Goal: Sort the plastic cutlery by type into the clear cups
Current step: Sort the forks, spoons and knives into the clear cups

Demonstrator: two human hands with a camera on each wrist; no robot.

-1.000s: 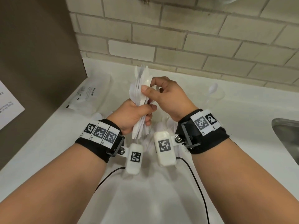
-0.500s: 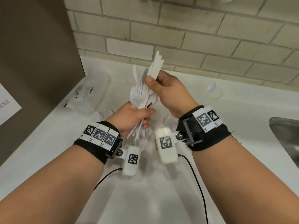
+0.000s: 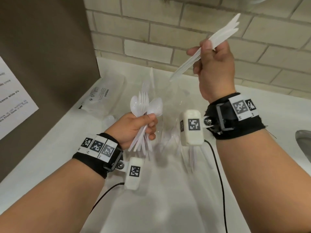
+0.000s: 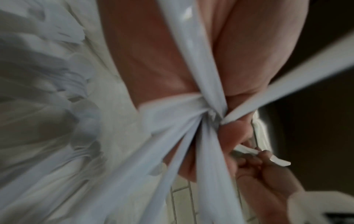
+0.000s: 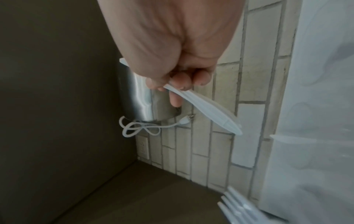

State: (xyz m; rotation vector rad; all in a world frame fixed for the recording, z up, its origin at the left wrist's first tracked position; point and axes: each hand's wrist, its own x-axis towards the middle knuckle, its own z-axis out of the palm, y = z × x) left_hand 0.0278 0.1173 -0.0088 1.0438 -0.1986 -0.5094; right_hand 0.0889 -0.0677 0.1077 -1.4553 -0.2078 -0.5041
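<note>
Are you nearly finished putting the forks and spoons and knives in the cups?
Not nearly. Done: one knife seems to stand in a clear cup. In hand: the right hand holds a few knives in the air, and the left hand grips mixed forks and spoons. Left: those, plus more cutlery lying on the counter.
</note>
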